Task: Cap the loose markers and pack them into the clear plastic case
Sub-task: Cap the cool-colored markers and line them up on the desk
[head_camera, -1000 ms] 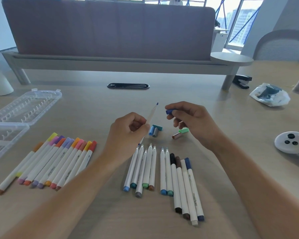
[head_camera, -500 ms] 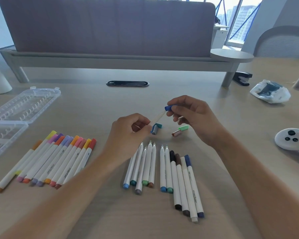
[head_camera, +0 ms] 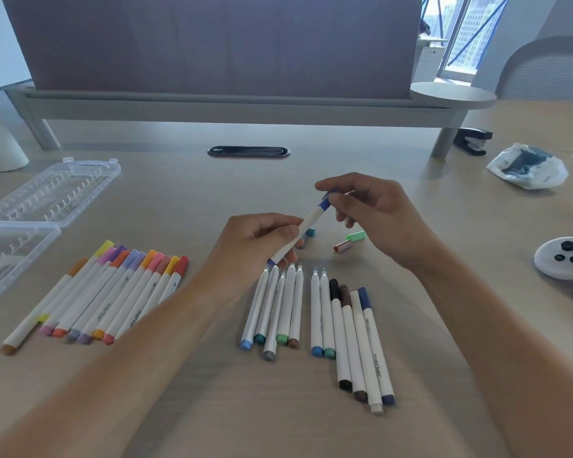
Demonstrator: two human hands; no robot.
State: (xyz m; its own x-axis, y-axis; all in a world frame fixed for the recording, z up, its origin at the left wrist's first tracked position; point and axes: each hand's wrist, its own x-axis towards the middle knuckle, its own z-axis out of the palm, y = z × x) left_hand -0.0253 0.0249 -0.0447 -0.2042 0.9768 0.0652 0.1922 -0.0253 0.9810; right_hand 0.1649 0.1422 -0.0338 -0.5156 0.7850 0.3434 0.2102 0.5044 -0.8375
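Note:
My left hand (head_camera: 255,246) grips the white barrel of a blue marker (head_camera: 308,223), held slanted above the table. My right hand (head_camera: 374,216) pinches the blue cap (head_camera: 325,201) that sits on the marker's tip. Below my hands lie several uncapped markers (head_camera: 278,309) in a row, and to their right several capped ones (head_camera: 354,338). A fan of capped bright markers (head_camera: 113,292) lies at the left. Loose caps, green (head_camera: 356,237), pink-brown (head_camera: 341,247) and teal (head_camera: 310,232), lie on the table under my hands. The clear plastic case (head_camera: 20,219) stands open at the far left.
A white controller (head_camera: 564,262) sits at the right edge. A plastic bag (head_camera: 528,166) and a black stapler (head_camera: 472,142) lie at the back right. A grey divider panel (head_camera: 212,44) and a cable slot (head_camera: 248,151) bound the far side of the table.
My right hand brought the blue cap onto the marker's tip and pushed it on. The bare tip seen a second ago is now covered.

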